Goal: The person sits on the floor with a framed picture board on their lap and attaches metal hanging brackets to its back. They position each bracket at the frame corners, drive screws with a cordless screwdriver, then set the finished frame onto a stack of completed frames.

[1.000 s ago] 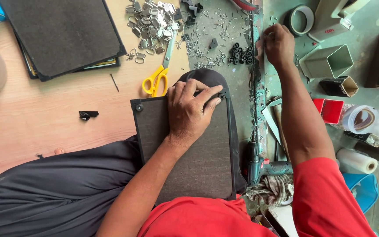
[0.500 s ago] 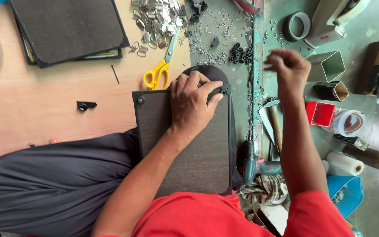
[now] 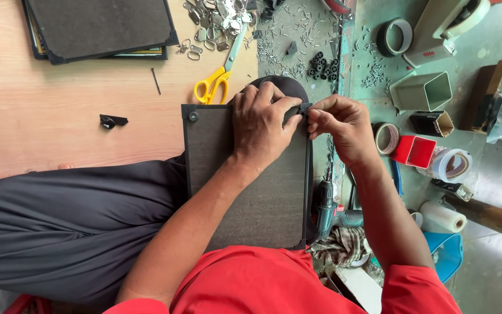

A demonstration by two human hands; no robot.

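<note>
Yellow-handled scissors (image 3: 213, 87) lie on wooden surface (image 3: 59, 134) near heap of metal hangers (image 3: 219, 17). Stacked dark frames (image 3: 103, 29) sit top left. Red box (image 3: 416, 151), grey open box (image 3: 422, 92), tape rolls (image 3: 396, 36) crowd green floor; cordless drill (image 3: 326, 206) rests beside checked cloth (image 3: 341, 245).

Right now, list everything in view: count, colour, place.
board: one, dark grey, on the lap.
boards stack: a few, dark, top left.
scissors: one, yellow handles, above the board.
metal hangers: many, silver, top centre.
drill: one, teal-black, right of the board.
box: one, red, right.
tape rolls: several, right side.
left hand: pressing the board's top.
right hand: pinching at the board's top right corner.
</note>
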